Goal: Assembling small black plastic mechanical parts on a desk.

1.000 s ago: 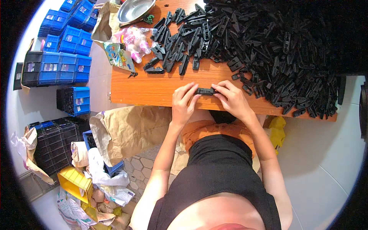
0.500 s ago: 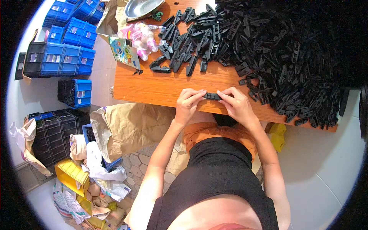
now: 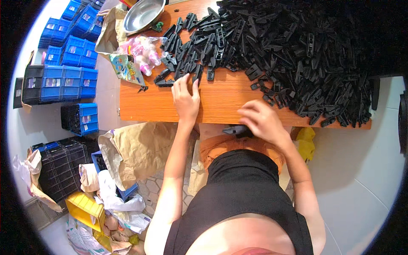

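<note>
Wooden tabletop, orange-brown, bare along its near strip; the far and right portions lie under a large heap of black plastic parts, elongated clip-like pieces piled loosely. A smaller scatter of the same pieces spreads toward the left end.

Left hand lies flat on the wood, fingers extended and released, tips touching the nearest pieces of the scatter. Right hand sits at the near edge of the tabletop, fingers curled downward; one black part shows just beneath it, over the orange lap — whether the fingers actually clench that part cannot be told.

At the far left corner stands a shallow metal bowl; beside it a clear bag of pink items and a printed colourful packet overhanging the left edge.

Room: pale floor. Left of the tabletop, blue bins stacked in rows, some in dark frames; black crates nearer. Brown paper sacks slump against the table's near-left side, with a yellow container and crumpled plastic bags on the floor. A yellow cloth or bag hangs below the tabletop's right side — detail unclear.
</note>
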Demonstrator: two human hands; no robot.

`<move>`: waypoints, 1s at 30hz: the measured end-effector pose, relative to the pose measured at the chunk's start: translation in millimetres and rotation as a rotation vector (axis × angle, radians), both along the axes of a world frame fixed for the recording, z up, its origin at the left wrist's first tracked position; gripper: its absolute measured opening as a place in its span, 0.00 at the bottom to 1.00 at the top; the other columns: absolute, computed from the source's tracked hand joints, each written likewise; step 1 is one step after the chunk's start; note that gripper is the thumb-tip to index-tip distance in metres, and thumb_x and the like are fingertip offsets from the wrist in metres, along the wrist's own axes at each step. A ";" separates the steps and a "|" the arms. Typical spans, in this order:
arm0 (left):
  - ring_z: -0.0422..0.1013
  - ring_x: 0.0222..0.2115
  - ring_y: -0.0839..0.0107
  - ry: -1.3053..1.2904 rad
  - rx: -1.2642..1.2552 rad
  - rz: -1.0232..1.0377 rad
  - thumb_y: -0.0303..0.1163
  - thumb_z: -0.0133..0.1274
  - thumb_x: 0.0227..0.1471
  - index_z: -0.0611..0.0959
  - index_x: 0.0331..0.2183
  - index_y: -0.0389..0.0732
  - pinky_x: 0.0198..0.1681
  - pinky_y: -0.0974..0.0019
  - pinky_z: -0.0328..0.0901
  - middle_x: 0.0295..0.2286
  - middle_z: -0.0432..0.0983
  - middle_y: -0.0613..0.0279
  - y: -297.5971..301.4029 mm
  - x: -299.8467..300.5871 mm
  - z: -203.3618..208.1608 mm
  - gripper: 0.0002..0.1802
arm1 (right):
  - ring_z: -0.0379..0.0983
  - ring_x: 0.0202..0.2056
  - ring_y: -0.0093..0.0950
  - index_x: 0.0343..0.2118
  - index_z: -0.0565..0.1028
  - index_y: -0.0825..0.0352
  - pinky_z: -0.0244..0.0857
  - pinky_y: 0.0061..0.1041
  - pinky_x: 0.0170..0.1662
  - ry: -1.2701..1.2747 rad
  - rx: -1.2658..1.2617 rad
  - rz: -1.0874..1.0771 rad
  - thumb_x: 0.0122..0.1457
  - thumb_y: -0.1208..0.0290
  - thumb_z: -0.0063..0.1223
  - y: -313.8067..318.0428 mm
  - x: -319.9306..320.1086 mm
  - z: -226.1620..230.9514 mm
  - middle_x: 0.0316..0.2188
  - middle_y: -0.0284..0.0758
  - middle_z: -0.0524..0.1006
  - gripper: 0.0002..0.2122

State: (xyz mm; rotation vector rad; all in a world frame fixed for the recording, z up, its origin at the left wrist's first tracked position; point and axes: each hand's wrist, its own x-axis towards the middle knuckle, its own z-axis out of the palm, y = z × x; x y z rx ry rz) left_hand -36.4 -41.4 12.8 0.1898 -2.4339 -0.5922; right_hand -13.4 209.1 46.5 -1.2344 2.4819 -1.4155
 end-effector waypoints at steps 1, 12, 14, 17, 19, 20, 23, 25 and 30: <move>0.69 0.35 0.57 -0.011 -0.058 0.006 0.30 0.57 0.50 0.79 0.38 0.40 0.40 0.59 0.64 0.35 0.75 0.57 -0.9 1.4 1.1 0.12 | 0.71 0.39 0.38 0.36 0.76 0.66 0.67 0.33 0.41 -0.020 0.096 -0.219 0.50 0.74 0.58 6.3 0.9 6.0 0.35 0.37 0.73 0.10; 0.74 0.41 0.54 0.053 -0.015 -0.106 0.20 0.56 0.46 0.81 0.38 0.37 0.42 0.60 0.70 0.37 0.76 0.54 6.1 53.4 -23.9 0.13 | 0.69 0.41 0.40 0.38 0.72 0.69 0.66 0.35 0.43 0.216 0.341 -0.582 0.51 0.79 0.55 33.1 11.5 -28.8 0.38 0.39 0.74 0.10; 0.73 0.42 0.54 0.068 -0.022 -0.141 0.19 0.56 0.45 0.81 0.38 0.37 0.43 0.60 0.70 0.38 0.75 0.53 3.7 64.8 -25.2 0.14 | 0.69 0.40 0.41 0.38 0.72 0.69 0.66 0.36 0.43 0.152 0.330 -0.520 0.52 0.81 0.54 26.5 6.7 -23.4 0.38 0.40 0.73 0.10; 0.74 0.43 0.53 0.100 -0.041 -0.237 0.19 0.57 0.44 0.82 0.37 0.37 0.43 0.59 0.71 0.39 0.76 0.53 5.1 72.6 -25.9 0.13 | 0.68 0.41 0.42 0.41 0.71 0.70 0.66 0.37 0.43 0.139 0.319 -0.459 0.53 0.81 0.52 12.4 -2.0 -21.3 0.38 0.42 0.71 0.12; 0.74 0.41 0.53 0.112 -0.054 -0.307 0.20 0.60 0.43 0.82 0.35 0.37 0.44 0.59 0.70 0.41 0.76 0.53 7.3 73.1 -23.5 0.12 | 0.68 0.41 0.42 0.43 0.71 0.70 0.66 0.37 0.43 0.156 0.326 -0.437 0.54 0.81 0.51 5.8 -6.6 -20.6 0.38 0.42 0.71 0.12; 0.74 0.41 0.53 0.113 -0.059 -0.303 0.20 0.60 0.43 0.82 0.35 0.37 0.44 0.59 0.70 0.41 0.76 0.53 9.2 71.6 -20.9 0.12 | 0.68 0.41 0.42 0.44 0.71 0.70 0.66 0.38 0.42 0.169 0.340 -0.422 0.54 0.81 0.51 2.7 -9.1 -20.6 0.38 0.42 0.71 0.13; 0.74 0.38 0.55 0.111 0.014 -0.326 0.22 0.61 0.43 0.81 0.35 0.37 0.43 0.59 0.68 0.38 0.77 0.54 15.1 65.6 -17.4 0.13 | 0.67 0.41 0.43 0.46 0.71 0.69 0.66 0.38 0.42 0.168 0.352 -0.416 0.55 0.80 0.50 -5.1 -16.3 -24.9 0.38 0.42 0.70 0.14; 0.74 0.35 0.57 0.012 0.160 -0.329 0.24 0.63 0.42 0.80 0.35 0.38 0.42 0.60 0.67 0.35 0.78 0.55 16.0 62.6 -22.6 0.14 | 0.67 0.41 0.43 0.46 0.72 0.69 0.66 0.38 0.41 0.193 0.312 -0.393 0.55 0.79 0.51 -5.1 -23.0 -32.4 0.38 0.42 0.70 0.15; 0.74 0.35 0.58 -0.026 0.225 -0.521 0.24 0.63 0.41 0.80 0.36 0.40 0.40 0.60 0.67 0.33 0.78 0.57 34.7 62.8 -17.7 0.16 | 0.70 0.40 0.41 0.48 0.73 0.65 0.66 0.35 0.43 0.291 -0.016 -0.308 0.50 0.84 0.55 -9.8 -39.0 -47.7 0.39 0.42 0.72 0.20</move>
